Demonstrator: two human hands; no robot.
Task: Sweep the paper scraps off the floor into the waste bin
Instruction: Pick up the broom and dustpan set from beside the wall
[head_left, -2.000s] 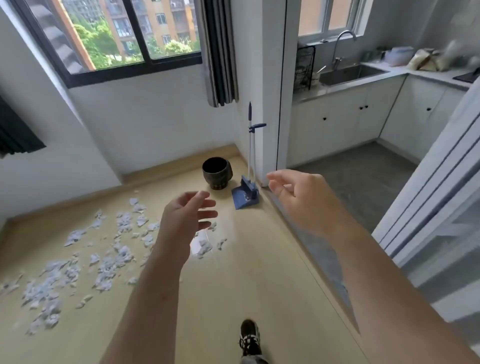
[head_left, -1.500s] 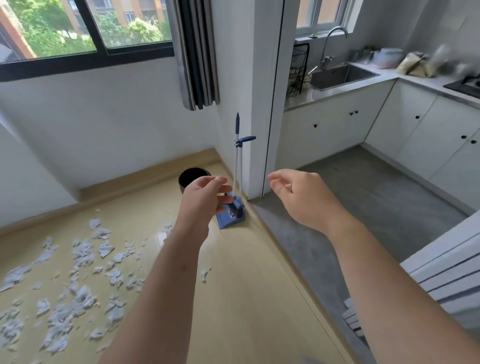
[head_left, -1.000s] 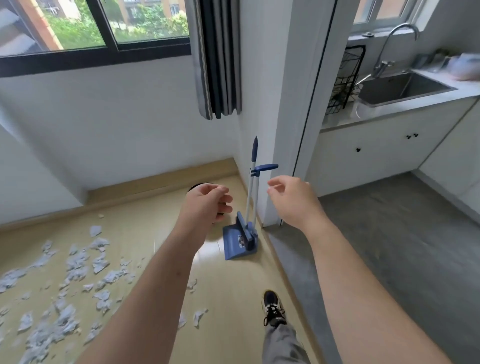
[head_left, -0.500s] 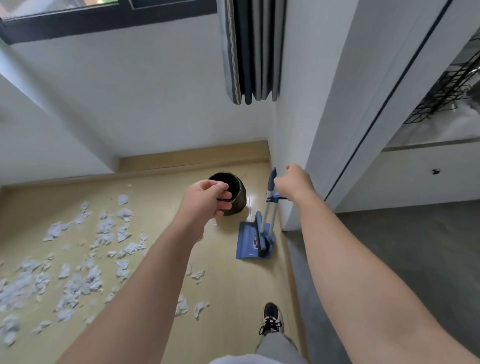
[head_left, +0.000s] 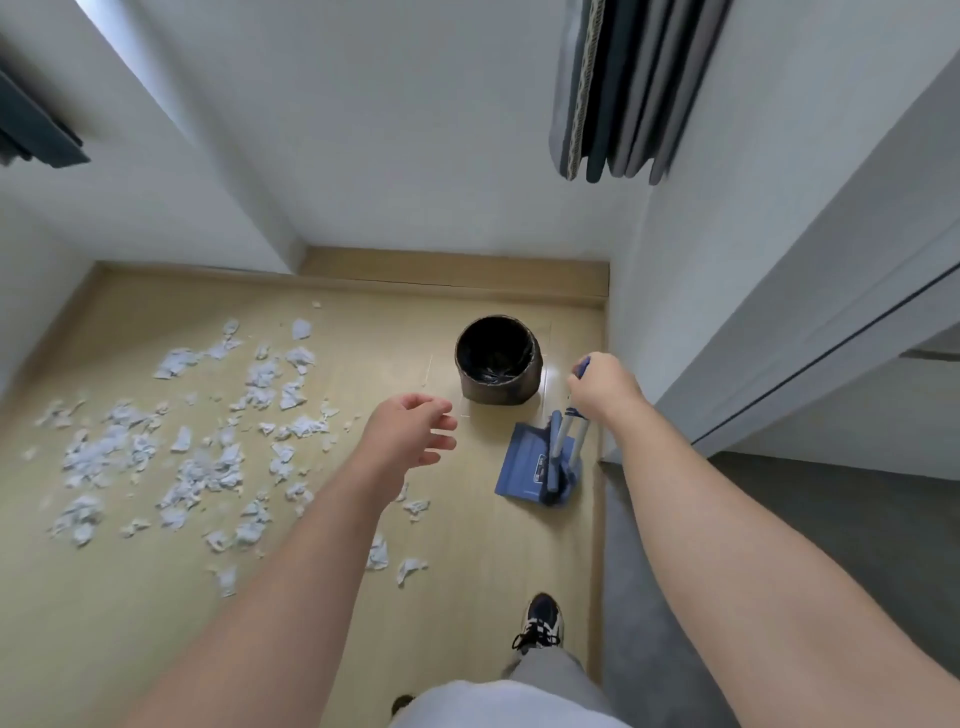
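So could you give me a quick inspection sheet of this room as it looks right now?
Surface: pale wooden floor, meeting grey flooring on the right.
Job's things: torn pale blue paper scraps scattered across the left of the floor; round black waste bin upright near the back wall; blue dustpan and broom set standing by the wall corner.
Clutter: nothing seen.
Hands: right hand closed on the top of the broom handle; left hand empty, fingers spread, in the air.
Cables: nothing seen.
Surroundings: white walls, dark grey curtain hanging above, black-and-white sneaker on the floor.
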